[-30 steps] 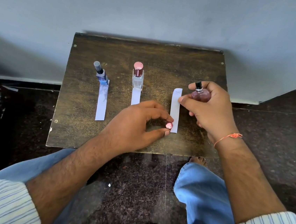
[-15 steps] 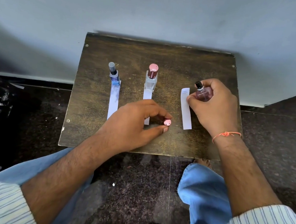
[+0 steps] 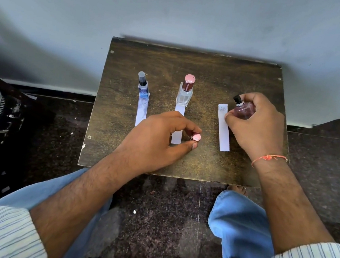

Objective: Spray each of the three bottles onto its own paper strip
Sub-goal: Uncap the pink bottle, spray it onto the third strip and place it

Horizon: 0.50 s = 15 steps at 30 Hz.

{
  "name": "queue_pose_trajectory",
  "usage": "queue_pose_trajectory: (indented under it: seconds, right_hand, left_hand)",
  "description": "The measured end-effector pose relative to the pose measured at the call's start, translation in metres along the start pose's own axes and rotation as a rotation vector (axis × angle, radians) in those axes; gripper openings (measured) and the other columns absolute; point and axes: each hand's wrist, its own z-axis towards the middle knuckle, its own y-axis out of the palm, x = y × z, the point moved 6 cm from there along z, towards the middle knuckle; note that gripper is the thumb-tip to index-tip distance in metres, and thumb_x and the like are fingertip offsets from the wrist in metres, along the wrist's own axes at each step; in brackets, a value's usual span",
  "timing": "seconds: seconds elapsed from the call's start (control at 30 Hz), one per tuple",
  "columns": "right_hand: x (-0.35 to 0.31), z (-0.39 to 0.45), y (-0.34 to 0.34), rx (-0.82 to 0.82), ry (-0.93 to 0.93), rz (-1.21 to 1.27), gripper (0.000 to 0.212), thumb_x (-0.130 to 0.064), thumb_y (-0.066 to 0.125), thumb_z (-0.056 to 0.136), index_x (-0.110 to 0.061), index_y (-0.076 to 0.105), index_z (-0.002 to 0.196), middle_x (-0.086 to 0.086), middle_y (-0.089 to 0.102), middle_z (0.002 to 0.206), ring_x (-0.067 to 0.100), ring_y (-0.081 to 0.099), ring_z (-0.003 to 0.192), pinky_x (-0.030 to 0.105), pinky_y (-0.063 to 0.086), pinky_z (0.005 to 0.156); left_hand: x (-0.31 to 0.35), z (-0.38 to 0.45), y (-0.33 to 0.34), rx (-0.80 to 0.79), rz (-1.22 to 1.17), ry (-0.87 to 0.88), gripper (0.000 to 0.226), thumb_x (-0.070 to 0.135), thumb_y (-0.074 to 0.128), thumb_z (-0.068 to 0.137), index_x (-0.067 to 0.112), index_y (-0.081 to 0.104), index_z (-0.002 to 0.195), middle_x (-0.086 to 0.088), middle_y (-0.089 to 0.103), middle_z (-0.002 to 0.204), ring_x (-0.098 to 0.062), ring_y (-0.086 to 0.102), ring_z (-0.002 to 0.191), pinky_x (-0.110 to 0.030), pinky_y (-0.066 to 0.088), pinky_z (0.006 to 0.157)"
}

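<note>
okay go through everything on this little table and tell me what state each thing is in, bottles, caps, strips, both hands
Blue bottle: upright, capped, on left strip.
Clear bottle: upright, pink cap on, on middle strip.
Pink bottle: uncapped, tilted, nozzle toward right strip.
Pink cap: off, pinched by left hand.
Right hand: grips pink bottle.
</note>
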Motion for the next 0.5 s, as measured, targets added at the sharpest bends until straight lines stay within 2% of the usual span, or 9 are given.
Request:
queue_pose_trajectory:
  seconds: [0.07, 0.13, 0.17, 0.27, 0.33, 0.4, 0.43, 0.5]
  right_hand:
    - [-0.0003, 0.0003, -0.0019, 0.002, -0.001, 0.016, 0.042, -0.027, 0.089, 0.082, -0.035, 0.073, 0.120, -0.029, 0.056, 0.085, 0.007, 0.061, 0.090, 0.021, 0.045, 0.083]
    - [0.0006, 0.0009, -0.0038, -0.007, 0.001, 0.037, 0.042, -0.026, 0.090, 0.082, -0.036, 0.073, 0.120, -0.026, 0.058, 0.090, 0.002, 0.060, 0.085, 0.009, 0.041, 0.075]
    - [0.0007, 0.0009, -0.0042, -0.019, 0.005, 0.053, 0.042, -0.026, 0.090, 0.083, -0.037, 0.072, 0.119, -0.027, 0.059, 0.089, -0.003, 0.061, 0.081, 0.000, 0.036, 0.070]
    - [0.0011, 0.0002, -0.0064, -0.050, 0.013, 0.137, 0.043, -0.025, 0.090, 0.082, -0.044, 0.067, 0.113, -0.032, 0.061, 0.089, -0.026, 0.058, 0.082, -0.007, 0.038, 0.068]
    - [0.0004, -0.0004, -0.0082, -0.062, 0.005, 0.204, 0.045, -0.025, 0.092, 0.082, -0.045, 0.066, 0.112, -0.032, 0.064, 0.095, -0.024, 0.061, 0.088, 0.001, 0.048, 0.076]
    - [0.0011, -0.0016, -0.0091, -0.087, 0.016, 0.274, 0.046, -0.027, 0.094, 0.081, -0.042, 0.069, 0.116, -0.029, 0.067, 0.103, -0.005, 0.070, 0.094, 0.030, 0.064, 0.082]
    - [0.0018, -0.0025, -0.0091, -0.104, 0.016, 0.309, 0.046, -0.028, 0.094, 0.081, -0.042, 0.070, 0.118, -0.025, 0.070, 0.105, 0.003, 0.073, 0.094, 0.037, 0.066, 0.080]
    - [0.0023, -0.0041, -0.0089, -0.140, 0.007, 0.394, 0.044, -0.030, 0.092, 0.081, -0.042, 0.071, 0.118, -0.016, 0.075, 0.106, 0.009, 0.075, 0.089, 0.036, 0.066, 0.066]
  left_hand:
    - [0.0002, 0.0008, 0.0001, 0.006, 0.007, 0.000, 0.026, 0.028, 0.087, 0.095, 0.026, 0.082, 0.120, 0.016, 0.075, 0.111, 0.034, 0.051, 0.077, 0.007, 0.036, 0.070]
    - [-0.0004, 0.0015, 0.0010, 0.017, 0.015, -0.001, 0.025, 0.029, 0.086, 0.095, 0.026, 0.082, 0.120, 0.017, 0.075, 0.110, 0.033, 0.052, 0.077, 0.006, 0.036, 0.070]
    - [-0.0009, 0.0015, 0.0014, 0.026, 0.017, -0.002, 0.025, 0.029, 0.085, 0.096, 0.026, 0.081, 0.120, 0.019, 0.073, 0.108, 0.032, 0.052, 0.078, 0.006, 0.036, 0.070]
    - [-0.0009, 0.0020, 0.0028, 0.071, 0.003, 0.004, 0.024, 0.026, 0.085, 0.096, 0.023, 0.080, 0.119, 0.024, 0.067, 0.100, 0.032, 0.052, 0.076, 0.006, 0.036, 0.070]
    - [0.0010, 0.0031, 0.0028, 0.106, -0.016, 0.018, 0.021, 0.024, 0.085, 0.096, 0.023, 0.079, 0.117, 0.020, 0.070, 0.101, 0.031, 0.052, 0.075, 0.006, 0.036, 0.070]
    - [0.0020, 0.0050, 0.0027, 0.140, -0.071, 0.030, 0.022, 0.023, 0.084, 0.097, 0.023, 0.077, 0.117, 0.021, 0.070, 0.100, 0.029, 0.053, 0.072, 0.005, 0.036, 0.066]
    - [0.0015, 0.0059, 0.0030, 0.157, -0.113, 0.021, 0.022, 0.024, 0.084, 0.098, 0.025, 0.076, 0.118, 0.023, 0.069, 0.099, 0.024, 0.055, 0.068, 0.003, 0.037, 0.062]
    - [0.0002, 0.0069, 0.0026, 0.198, -0.204, -0.015, 0.022, 0.030, 0.082, 0.098, 0.031, 0.075, 0.119, 0.026, 0.070, 0.097, 0.006, 0.055, 0.053, -0.002, 0.034, 0.054]
